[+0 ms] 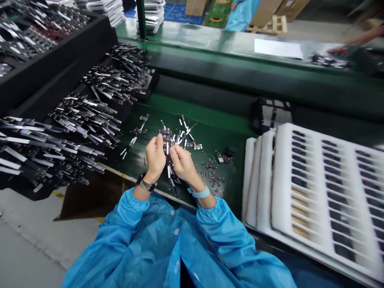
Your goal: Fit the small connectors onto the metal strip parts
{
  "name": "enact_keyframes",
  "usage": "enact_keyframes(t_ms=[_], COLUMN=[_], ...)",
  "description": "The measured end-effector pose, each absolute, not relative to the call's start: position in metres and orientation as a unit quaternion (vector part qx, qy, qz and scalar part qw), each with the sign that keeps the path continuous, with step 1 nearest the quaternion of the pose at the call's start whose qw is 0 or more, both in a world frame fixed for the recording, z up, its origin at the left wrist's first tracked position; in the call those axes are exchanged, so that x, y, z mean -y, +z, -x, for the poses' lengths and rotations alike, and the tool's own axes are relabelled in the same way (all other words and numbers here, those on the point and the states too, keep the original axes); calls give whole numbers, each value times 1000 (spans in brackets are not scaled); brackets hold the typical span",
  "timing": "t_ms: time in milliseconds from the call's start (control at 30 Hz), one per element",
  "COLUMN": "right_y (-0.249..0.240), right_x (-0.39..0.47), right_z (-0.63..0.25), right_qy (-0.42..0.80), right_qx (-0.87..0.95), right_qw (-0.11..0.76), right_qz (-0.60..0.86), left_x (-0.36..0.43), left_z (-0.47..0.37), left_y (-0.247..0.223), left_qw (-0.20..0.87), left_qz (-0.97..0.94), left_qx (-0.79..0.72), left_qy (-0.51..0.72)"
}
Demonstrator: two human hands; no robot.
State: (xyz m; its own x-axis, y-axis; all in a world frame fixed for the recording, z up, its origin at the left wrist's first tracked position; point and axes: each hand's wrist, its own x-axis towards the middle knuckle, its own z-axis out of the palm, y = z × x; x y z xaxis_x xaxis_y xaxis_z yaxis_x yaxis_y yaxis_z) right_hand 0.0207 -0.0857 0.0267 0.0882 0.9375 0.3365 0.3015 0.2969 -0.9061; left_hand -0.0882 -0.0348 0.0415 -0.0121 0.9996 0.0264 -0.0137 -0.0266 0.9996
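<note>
Just above the green work surface, my left hand [156, 157] and my right hand [183, 163] are close together, both closed. Between them they pinch a dark flat circuit board strip [166, 138] with small metal-coloured parts; the fingers partly cover it. Loose flex cables [186, 131] with white strips lie just beyond my hands. More pieces [136, 133] are scattered to the left. Beneath my hands, thin strips [171, 176] show, and I cannot tell whether they hang from the held piece. Tiny loose parts [212, 170] are strewn right of my right hand.
Black trays on the left hold piles of flex cables [87, 116]. White foam trays [282, 172] with slots lean at the right. A black box [271, 112] sits behind them. White paper [278, 48] lies on the back ledge. Another person's blue sleeve [243, 14] appears beyond.
</note>
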Motion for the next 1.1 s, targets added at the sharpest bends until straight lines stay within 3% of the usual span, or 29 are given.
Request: enact_keyframes(t_ms=[367,800,1100], right_y=[27,29,28], right_x=[90,89,84], right_z=[-23,-26,-23], right_qy=[311,340,357], right_qx=[621,632,588], right_qw=[520,504,525], right_qz=[497,479,501], left_x=[32,37,40], left_z=[90,98,99], left_y=[25,32,43], left_qw=[641,662,484], left_qz=[-436,-439,-519], left_qx=[-442,-443,-502], left_qy=[452,416,494])
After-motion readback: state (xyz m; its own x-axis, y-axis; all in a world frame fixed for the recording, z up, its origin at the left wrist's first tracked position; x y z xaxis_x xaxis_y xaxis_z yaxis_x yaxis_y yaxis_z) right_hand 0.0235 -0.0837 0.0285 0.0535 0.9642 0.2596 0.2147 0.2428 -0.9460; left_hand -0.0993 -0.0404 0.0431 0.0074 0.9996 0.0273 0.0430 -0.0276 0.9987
